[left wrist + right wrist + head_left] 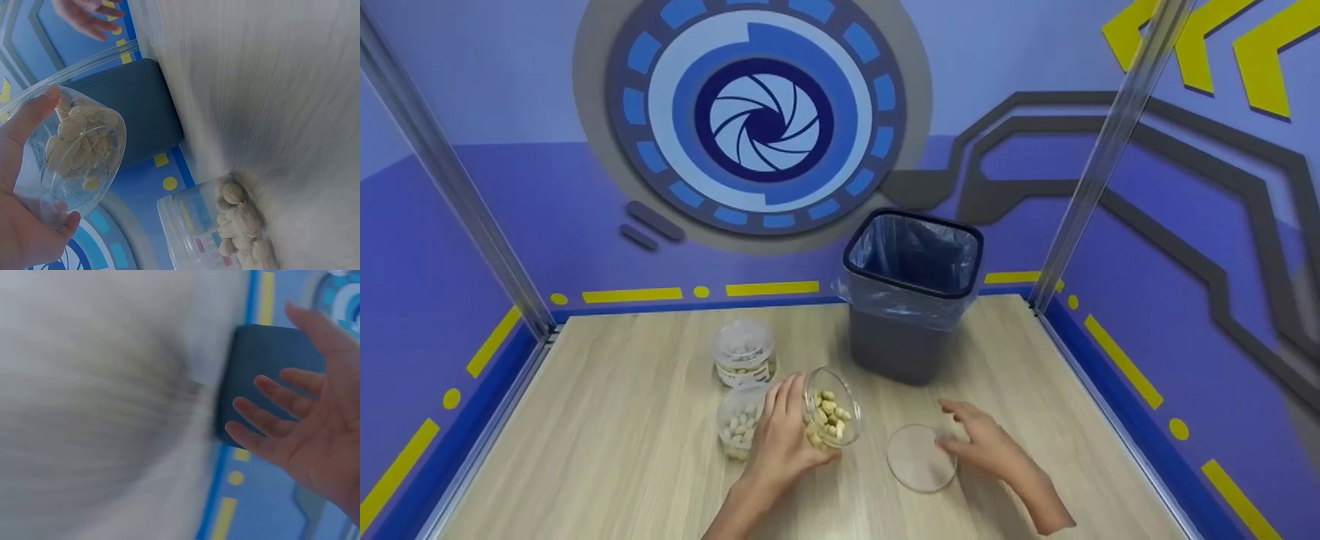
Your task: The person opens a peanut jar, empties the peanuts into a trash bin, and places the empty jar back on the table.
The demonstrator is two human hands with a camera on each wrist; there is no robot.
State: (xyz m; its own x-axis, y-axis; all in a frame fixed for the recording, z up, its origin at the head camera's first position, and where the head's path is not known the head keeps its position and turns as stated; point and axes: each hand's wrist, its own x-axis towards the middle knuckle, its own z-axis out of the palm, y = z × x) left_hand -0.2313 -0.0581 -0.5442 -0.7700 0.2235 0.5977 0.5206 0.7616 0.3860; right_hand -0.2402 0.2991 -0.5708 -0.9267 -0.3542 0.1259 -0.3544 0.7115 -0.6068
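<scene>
My left hand (781, 435) grips a clear plastic jar (853, 424), its uncovered mouth tilted to the right in the head view. Inside lie several unshelled peanuts (830, 412). The left wrist view shows the thumb and fingers wrapped round the sides of this jar. A round clear lid (919, 459) lies flat on the table to the right of it. Over that lid's right edge hovers my right hand (990, 442), fingers spread and palm bare in the right wrist view. Two more jars of peanuts, a far one (744, 349) and a near one (737, 429), stand left of the held jar.
A dark waste bin (900, 341) lined with a clear bag stands at the back of the wooden table (622, 442), right of centre. Blue printed walls and metal posts (1099, 172) border the table at the back and sides.
</scene>
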